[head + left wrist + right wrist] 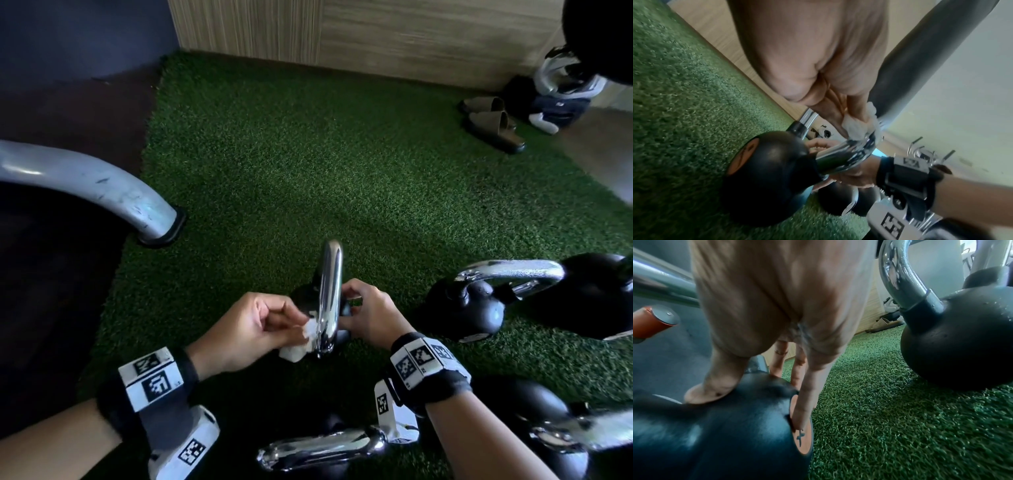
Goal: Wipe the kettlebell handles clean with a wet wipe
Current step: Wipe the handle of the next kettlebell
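On green turf stands a small black kettlebell [303, 298] with a chrome handle [330, 284]. My left hand [291, 320] pinches a crumpled white wet wipe [308, 334] against the near lower end of that handle. In the left wrist view the wipe [857, 128] is pressed onto the bend of the handle [842, 155]. My right hand [352, 301] grips the kettlebell's body from the right. In the right wrist view the thumb lies on top of the black ball [725, 426] and the fingers [803, 402] run down its side over an orange disc.
More chrome-handled kettlebells stand close by: one at the right [472, 308], a bigger one behind it [599, 294], and two near my wrists [325, 448], [548, 428]. A grey machine tube [102, 188] meets the floor at left. Sandals [493, 123] lie by the wooden wall.
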The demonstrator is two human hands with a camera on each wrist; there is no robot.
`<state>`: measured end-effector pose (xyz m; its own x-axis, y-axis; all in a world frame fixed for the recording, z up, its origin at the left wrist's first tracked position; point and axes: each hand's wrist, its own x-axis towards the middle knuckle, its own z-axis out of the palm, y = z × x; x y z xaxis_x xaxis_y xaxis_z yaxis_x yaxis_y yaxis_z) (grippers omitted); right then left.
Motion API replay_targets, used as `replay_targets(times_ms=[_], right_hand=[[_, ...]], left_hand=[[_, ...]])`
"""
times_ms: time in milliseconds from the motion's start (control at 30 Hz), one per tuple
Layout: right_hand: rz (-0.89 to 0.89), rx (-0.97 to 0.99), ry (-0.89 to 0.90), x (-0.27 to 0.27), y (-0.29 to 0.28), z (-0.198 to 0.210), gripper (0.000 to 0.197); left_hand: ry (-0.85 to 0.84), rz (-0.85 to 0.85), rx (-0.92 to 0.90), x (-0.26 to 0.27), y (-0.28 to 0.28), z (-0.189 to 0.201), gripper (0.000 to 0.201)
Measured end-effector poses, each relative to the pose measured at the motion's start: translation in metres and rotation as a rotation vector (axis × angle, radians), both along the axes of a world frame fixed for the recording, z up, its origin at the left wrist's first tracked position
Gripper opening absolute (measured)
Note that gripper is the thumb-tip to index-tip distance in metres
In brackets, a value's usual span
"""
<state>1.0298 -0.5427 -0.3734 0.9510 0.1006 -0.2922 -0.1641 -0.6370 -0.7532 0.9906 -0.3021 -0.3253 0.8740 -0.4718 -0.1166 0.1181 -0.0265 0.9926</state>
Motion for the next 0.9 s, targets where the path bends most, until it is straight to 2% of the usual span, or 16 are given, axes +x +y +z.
replay_targets(times_ms=[167, 267, 433, 500, 567, 633, 700, 733, 800, 900], right_hand=[[-0.012, 0.008, 0.003, 0.001, 0.001, -0.003, 0.056], [-0.002, 0.008, 0.008, 0.001, 0.001, 0.0, 0.051], [-0.009, -0.008, -0.007, -0.001, 0.001, -0.001, 0.052], [0.01, -0.033, -0.025, -0.003, 0.003, 0.003, 0.06], [0.084, -0.106, -0.031, -0.002, 0.003, 0.011, 0.07], [0.162, -0.225, -0.029, 0.0, 0.0, 0.029, 0.057], [0.128, -0.307, -0.155, 0.002, -0.003, 0.056, 0.039], [0.071, -0.28, -0.24, 0.001, -0.003, 0.072, 0.034], [-0.007, -0.085, -0.379, -0.006, 0.001, 0.102, 0.027], [0.097, 0.099, -0.502, -0.02, 0.02, 0.136, 0.034]], left_hand=[[-0.033, 0.06, 0.018, -0.008, 0.004, -0.001, 0.014], [-0.051, 0.069, 0.065, -0.014, 0.001, -0.012, 0.008], [-0.427, 0.071, 0.225, -0.017, 0.003, -0.033, 0.018], [-0.451, 0.108, 0.253, -0.017, 0.003, -0.038, 0.018], [-0.349, 0.142, 0.269, -0.015, 0.003, -0.037, 0.014], [-0.181, 0.214, 0.21, -0.01, 0.003, -0.031, 0.018], [-0.008, 0.351, 0.083, -0.002, 0.006, -0.022, 0.03], [0.078, 0.397, -0.003, 0.002, 0.008, -0.015, 0.036], [0.234, 0.442, -0.185, 0.009, 0.009, 0.003, 0.042], [0.358, 0.458, -0.324, 0.015, 0.004, 0.028, 0.038]])
